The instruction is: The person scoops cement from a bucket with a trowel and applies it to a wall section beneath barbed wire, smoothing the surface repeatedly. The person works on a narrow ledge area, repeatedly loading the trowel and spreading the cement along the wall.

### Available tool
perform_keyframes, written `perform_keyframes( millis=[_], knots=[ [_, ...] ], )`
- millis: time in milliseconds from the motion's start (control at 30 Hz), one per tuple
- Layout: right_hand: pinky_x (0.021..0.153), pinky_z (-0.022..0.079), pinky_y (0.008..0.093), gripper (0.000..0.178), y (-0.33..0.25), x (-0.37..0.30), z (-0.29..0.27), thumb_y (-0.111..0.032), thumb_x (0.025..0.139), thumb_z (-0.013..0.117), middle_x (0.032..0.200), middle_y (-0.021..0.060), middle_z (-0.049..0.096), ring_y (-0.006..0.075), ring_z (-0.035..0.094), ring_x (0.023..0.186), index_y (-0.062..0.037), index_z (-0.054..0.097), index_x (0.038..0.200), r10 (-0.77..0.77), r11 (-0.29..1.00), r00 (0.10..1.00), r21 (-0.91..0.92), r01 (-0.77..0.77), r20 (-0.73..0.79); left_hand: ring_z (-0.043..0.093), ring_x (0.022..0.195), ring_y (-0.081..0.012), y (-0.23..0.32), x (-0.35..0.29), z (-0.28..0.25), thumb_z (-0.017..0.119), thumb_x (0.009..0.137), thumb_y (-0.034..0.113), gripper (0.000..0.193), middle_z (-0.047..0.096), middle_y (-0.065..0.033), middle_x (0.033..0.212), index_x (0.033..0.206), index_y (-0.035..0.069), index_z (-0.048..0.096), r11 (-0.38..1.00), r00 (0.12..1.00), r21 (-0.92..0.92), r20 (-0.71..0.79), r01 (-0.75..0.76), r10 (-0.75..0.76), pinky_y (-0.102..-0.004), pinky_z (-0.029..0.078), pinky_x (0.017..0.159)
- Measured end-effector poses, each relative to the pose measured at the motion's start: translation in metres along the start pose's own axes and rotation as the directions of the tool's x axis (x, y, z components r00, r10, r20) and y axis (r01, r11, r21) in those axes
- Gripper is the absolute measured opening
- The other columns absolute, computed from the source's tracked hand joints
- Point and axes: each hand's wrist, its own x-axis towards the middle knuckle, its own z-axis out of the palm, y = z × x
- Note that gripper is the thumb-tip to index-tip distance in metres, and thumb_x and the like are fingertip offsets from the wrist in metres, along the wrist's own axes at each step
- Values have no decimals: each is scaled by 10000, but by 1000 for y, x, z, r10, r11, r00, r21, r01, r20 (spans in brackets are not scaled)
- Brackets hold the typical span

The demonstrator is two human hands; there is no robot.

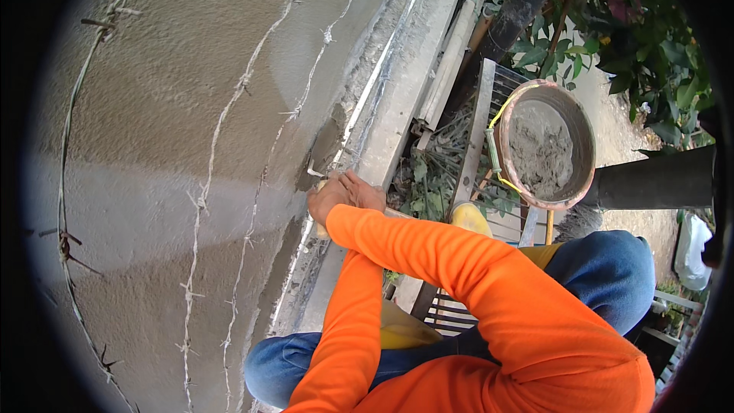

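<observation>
My forearms cross in orange sleeves, the right one over the left, at the ledge along the wall. My right hand [327,200] is curled at the wall's foot. Beneath it shows the edge of a tan object [323,230], possibly wood or sponge, mostly hidden. My left hand [368,192] is bunched against it on the right, its fingers bent; what it holds is hidden. Just beyond the hands, a small white bent piece [314,171] sticks out by a patch of darker, wet-looking mortar [327,138]. A whitish strip [375,80] runs along the ledge.
Several strands of barbed wire [202,203] hang in front of the plastered wall [153,122]. To the right, a bucket of grey mortar [541,145] with a yellow-green handle stands on a slatted platform [468,157]. A yellow boot [470,219], a dark pipe [654,181] and leafy plants [673,53] are nearby.
</observation>
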Motion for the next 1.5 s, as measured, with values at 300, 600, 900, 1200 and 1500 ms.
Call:
perform_keyframes(
  millis=[300, 600, 900, 1200, 1500],
  knots=[
    [1114, 429, 498, 788, -17, -34, -9, -293, 923, 681, 1392, 335, 567, 458, 541, 1341, -57, 286, 1563, -45, 999, 998, -7, 45, 50, 440, 1368, -328, 3, -2, -14, 835, 738, 321, 762, 502, -151, 1388, 1343, 50, 459, 998, 998, 60, 56, -8, 5, -475, 340, 1146],
    [825, 548, 625, 685, 10, -66, 4, -345, 956, 708, 1146, 273, 693, 456, 719, 975, -29, 368, 1460, 144, 812, 968, 535, -235, 208, 448, 1363, -312, 2, -5, -6, 825, 753, 321, 768, 512, -137, 1394, 1374, 58, 456, 999, 1000, 50, 11, 6, -6, -472, 304, 1155],
    [669, 573, 481, 651, 14, -10, 35, -280, 948, 740, 1068, 201, 670, 326, 688, 776, 61, 378, 1369, 267, 741, 880, 500, -448, 393, 455, 1342, -308, -1, -2, -8, 837, 736, 313, 767, 526, -126, 1345, 1359, 63, 465, 1000, 1000, 13, 15, -15, 15, -470, 309, 1149],
    [1083, 449, 333, 639, 97, 111, 88, -493, 997, 600, 1399, 110, 530, 216, 536, 1280, -70, 387, 1426, -261, 788, 965, 578, 211, 3, 451, 1340, -307, 0, 1, -10, 825, 715, 328, 763, 520, -121, 1329, 1341, 76, 470, 998, 999, 51, 42, 25, -27, -475, 319, 1139],
    [1146, 408, 430, 776, 15, 25, 62, -361, 926, 714, 1492, 228, 490, 378, 475, 1387, -1, 352, 1510, 112, 956, 993, 276, -95, -45, 440, 1362, -313, 0, 2, -7, 813, 731, 324, 766, 508, -127, 1383, 1362, 69, 462, 998, 998, 59, 55, 15, -18, -475, 314, 1145]
  ],
)
